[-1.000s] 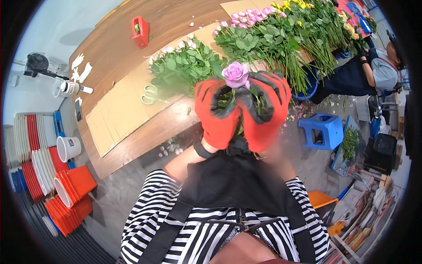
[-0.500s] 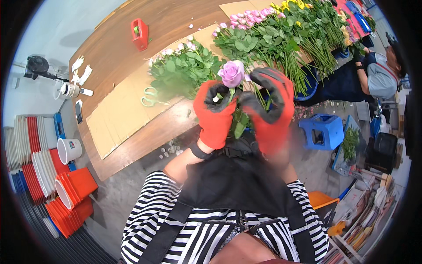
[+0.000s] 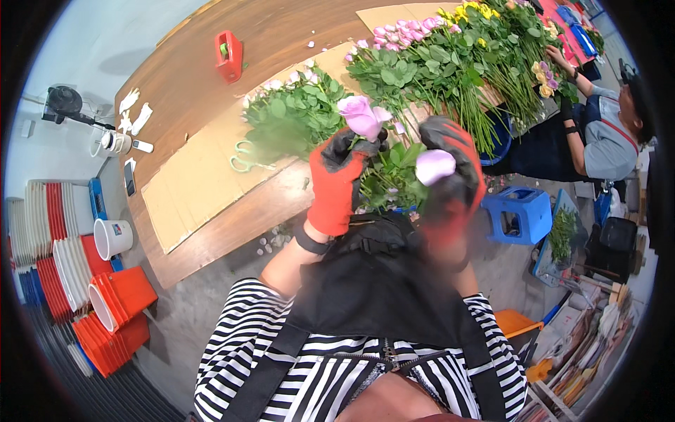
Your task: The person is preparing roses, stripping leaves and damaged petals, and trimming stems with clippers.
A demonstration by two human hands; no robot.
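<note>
A lilac rose (image 3: 363,117) is held upright by my left hand (image 3: 332,169), in a red glove with dark grey palm and fingers, closed just under the bloom. One outer petal leans out on the bloom's right side. To the right, my right hand (image 3: 455,169) has its gloved fingers curled at a loose pale-lilac rose petal (image 3: 435,167), apart from the bloom. Blur hides part of that hand's lower side. Green rose leaves (image 3: 395,169) show between the hands. Beyond my left hand lies a bunch of pale roses (image 3: 285,105) on cardboard (image 3: 204,176).
Green-handled scissors (image 3: 244,156) and a red tape dispenser (image 3: 228,56) lie on the wooden table (image 3: 176,91). Pink roses (image 3: 408,33) and yellow flowers (image 3: 467,10) line its far side. A blue stool (image 3: 519,213) stands right, near a co-worker (image 3: 610,130) handling flowers. Stacked buckets (image 3: 119,295) stand left.
My right hand has moved away from the bloom to the right, and a loose petal now shows at it. The rose has shifted slightly left. The co-worker's arm now reaches toward the flowers.
</note>
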